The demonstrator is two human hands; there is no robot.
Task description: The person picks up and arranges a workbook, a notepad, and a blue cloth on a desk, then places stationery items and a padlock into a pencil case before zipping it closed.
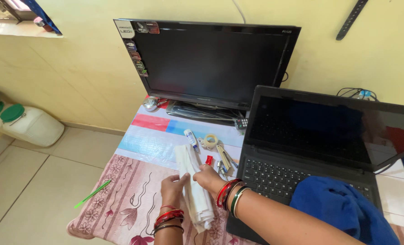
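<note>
While left hand (174,185) and right hand (207,174) pinch white cloth (194,190) — tug could sweep tools (224,161) off table (134,199).

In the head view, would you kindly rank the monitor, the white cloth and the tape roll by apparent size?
1. Monitor
2. White cloth, though it lies nearer the camera
3. Tape roll

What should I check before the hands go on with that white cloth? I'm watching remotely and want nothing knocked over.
1. Both hands on the white cloth: left hand and right hand touch it: ok.
2. Cloth lies flat on the table: ok.
3. Small tools close beside the right hand: not ok.
4. Laptop open, blue cloth on its keyboard: not ok.
5. Grip firmness: cannot tell.
</note>
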